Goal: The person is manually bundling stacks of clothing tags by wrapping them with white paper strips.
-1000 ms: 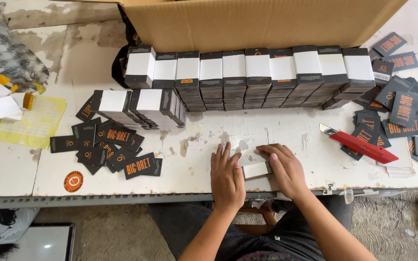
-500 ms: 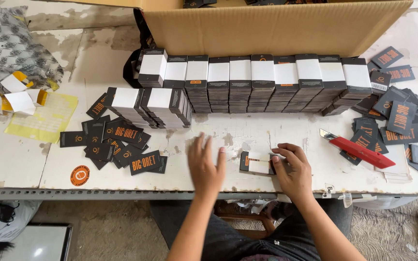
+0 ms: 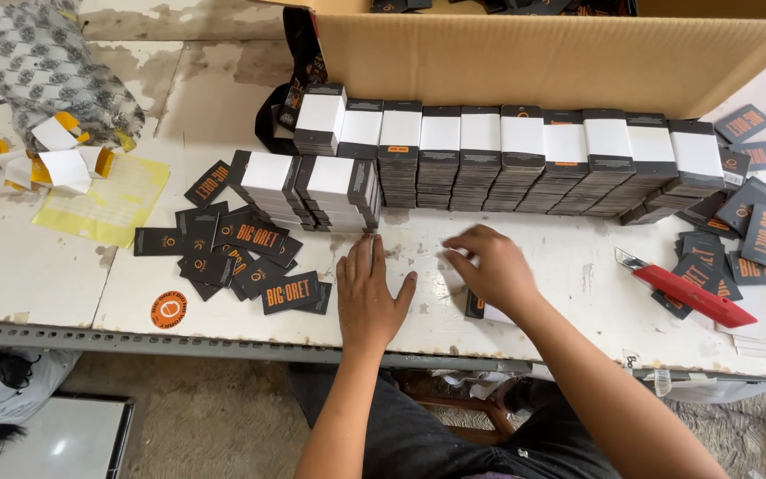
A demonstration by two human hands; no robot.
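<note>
At the near edge of the white table (image 3: 64,266), your left hand (image 3: 370,297) lies flat with its fingers spread and holds nothing. Just beside it, your right hand (image 3: 492,270) rests on a small stack of black tags (image 3: 476,308), fingers loosely curled over it, not pinching. Only a corner of the stack peeks out. It looks light, thin and slippery, so the tags could slide apart; hold it by both long sides. To the left lie loose black tags (image 3: 250,257). To the right is a red box cutter (image 3: 689,293). Farther back stand banded tag bundles (image 3: 525,155), then a cardboard box (image 3: 534,58).
</note>
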